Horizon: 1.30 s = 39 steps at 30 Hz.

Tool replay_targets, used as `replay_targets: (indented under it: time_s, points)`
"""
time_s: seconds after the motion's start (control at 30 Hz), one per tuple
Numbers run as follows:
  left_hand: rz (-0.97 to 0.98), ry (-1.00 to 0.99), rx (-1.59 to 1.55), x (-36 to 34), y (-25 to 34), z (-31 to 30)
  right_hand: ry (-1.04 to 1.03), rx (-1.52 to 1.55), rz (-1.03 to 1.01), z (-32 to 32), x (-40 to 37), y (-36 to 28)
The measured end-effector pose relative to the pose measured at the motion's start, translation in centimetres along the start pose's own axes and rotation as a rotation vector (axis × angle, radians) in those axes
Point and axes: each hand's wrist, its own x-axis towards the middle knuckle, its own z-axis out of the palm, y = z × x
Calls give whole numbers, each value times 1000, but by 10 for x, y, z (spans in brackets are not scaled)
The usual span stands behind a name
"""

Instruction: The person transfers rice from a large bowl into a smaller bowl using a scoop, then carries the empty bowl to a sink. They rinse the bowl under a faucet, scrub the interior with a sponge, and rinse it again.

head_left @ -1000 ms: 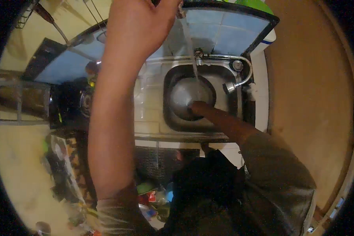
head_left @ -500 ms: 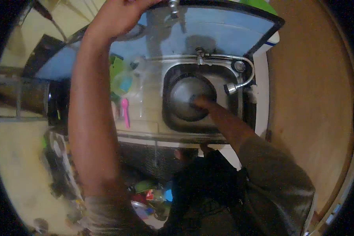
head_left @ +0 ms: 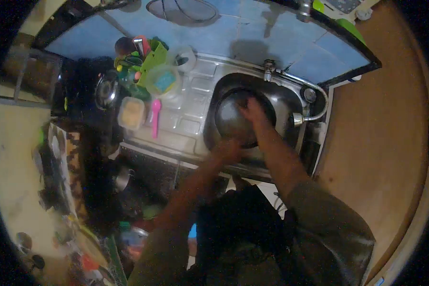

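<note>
A round, dark metal pan (head_left: 231, 121) lies in the steel sink (head_left: 214, 97), its grey inside facing up. My right hand (head_left: 252, 110) reaches over the inside of the pan; its fingers look spread apart, and nothing can be made out in them. Close to the near rim is my left hand (head_left: 229, 150), smeared by motion, so its grip on the rim cannot be made out. The faucet (head_left: 269, 70) stands behind the pan, its bent hose ending in a spray head (head_left: 298, 119) at the right side of the sink.
On the ribbed drainboard (head_left: 188, 114) lie a pink spoon (head_left: 156, 117) and a clear tub (head_left: 131, 114) with pale contents. Behind them are a bowl with a blue sponge (head_left: 164, 82) and a green basket (head_left: 153, 59). A wooden surface (head_left: 367, 157) runs along the right.
My left hand has come down from the raised ledge at the back to the pan's near rim. My right hand stays over the pan. The view has shifted left.
</note>
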Motion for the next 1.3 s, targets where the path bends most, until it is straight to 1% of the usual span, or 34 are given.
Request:
replay_targets:
  time_s: [0.03,0.07,0.1,0.13,0.17,0.2,0.23,0.27,0.33,0.37,0.43,0.47,0.5,0.53,0.57,0.6,0.63,0.67,0.73,0.77,0.83,0.87,0.9,0.93,0.97,1.03,1.07,1.1,1.13,1.17,1.2,1.23,1.27,1.3]
  points:
    - [-4,0,-6,-6,9,-4,-66,-278,-113,-34,6,-70]
    - [-19,-59,75,-9,25,-22,-70,-283,-110,-29,10,-89]
    - [-32,-118,153,-9,36,-30,-291,-279,-24,-23,12,-103]
    - [-30,-122,139,-9,25,-7,-515,-270,67,-16,8,-104]
    - [-15,28,93,-7,9,21,-527,-275,73,-5,-4,-98]
    - [0,188,60,-4,-2,35,-606,238,507,20,-15,-77]
    - [-3,197,64,-3,2,21,-643,766,928,43,-21,-56]
    - [6,175,77,-6,14,-4,-646,764,928,55,-27,-32]
    - [20,151,83,-8,20,-9,-919,80,574,52,-40,14]
    - [-29,148,44,-6,16,3,-919,75,579,36,-47,20]
    - [-82,153,7,-3,17,3,-922,-410,-67,5,-55,15]
    - [-84,78,75,-5,22,-10,-925,-412,-71,-13,-50,-7]
    - [-88,0,142,-8,24,-17,-1016,-682,-75,-37,-42,-41]
    - [-93,0,142,-11,21,-13,-1097,-954,-78,-49,-38,-60]
    - [-70,91,110,-12,15,-6,-1099,-955,-83,-47,-37,-44]
    - [-48,185,80,-12,11,-1,-1019,-950,-223,-44,-32,-7]
    - [-54,189,79,-11,11,-3,-938,-940,-361,-42,-30,13]
    - [-76,133,66,-11,13,-5,-942,-941,-365,-39,-30,11]
    - [-97,71,50,-10,18,-10,-131,-431,-157,-31,-31,-2]
    - [-100,102,66,-9,20,-13,-131,-429,-153,-29,-27,-12]
    - [-100,122,78,-7,23,-14,-238,-96,214,-27,-12,-46]
    - [-124,45,65,-5,23,-15,-234,-93,221,-3,-10,-28]
    - [-149,-30,53,-4,22,-17,-307,-315,35,28,-9,-7]
    - [-147,-31,55,-3,22,-17,-377,-536,-158,53,-9,15]
    - [-121,-4,38,-3,20,-18,-373,-534,-155,56,-11,-1]
    - [-92,22,22,-3,16,-20,-593,-220,131,37,-22,-56]
    - [-95,-41,9,-2,14,-23,-591,-221,133,25,-32,-67]
    - [-95,-102,-5,-2,13,-27,-757,-60,297,10,-41,-74]
    - [-87,-99,-9,-3,12,-29,-913,103,463,-1,-45,-70]
    - [-3,20,-25,-6,11,-31,-907,95,467,-9,-48,-60]
    - [78,141,-40,-10,8,-33,-1017,-56,230,-7,-54,-34]
    - [79,147,-43,-10,10,-46,-1118,-207,-15,-12,-56,-26]
    - [59,-73,48,-10,9,-60,-1123,-211,-16,-19,-58,-17]
    - [40,-298,139,-12,7,-71,-1192,-509,-48,-31,-61,-20]
